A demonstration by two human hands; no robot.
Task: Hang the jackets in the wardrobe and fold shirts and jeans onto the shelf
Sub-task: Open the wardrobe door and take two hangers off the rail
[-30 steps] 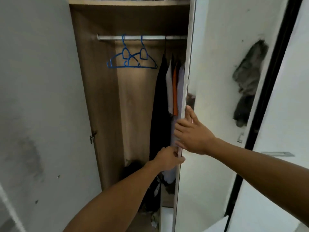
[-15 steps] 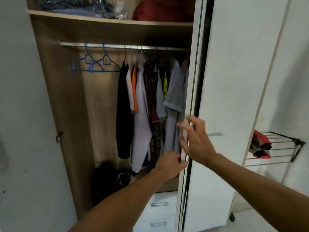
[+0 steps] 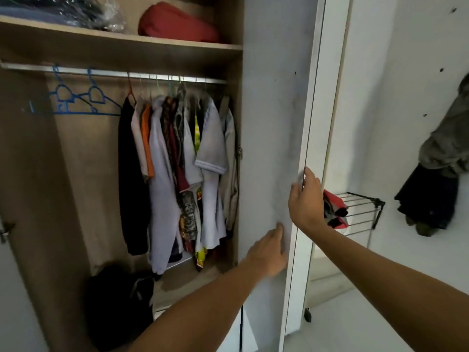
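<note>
Door [image 3: 271, 123] swung wider, fingers [image 3: 308, 175] on edge

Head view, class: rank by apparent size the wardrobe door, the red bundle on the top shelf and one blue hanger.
1. wardrobe door, largest.
2. red bundle.
3. blue hanger, looks about as wide as the bundle but is a thin outline, so unsure.

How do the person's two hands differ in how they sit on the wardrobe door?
The right hand sits higher, its fingers hooked round the white door at its free edge; the left hand sits lower, lying against the door's inner face. The right hand's fingertips go out of sight behind the edge, while the left hand's fingers show. Both touch the same door, and neither holds any clothing.
</note>
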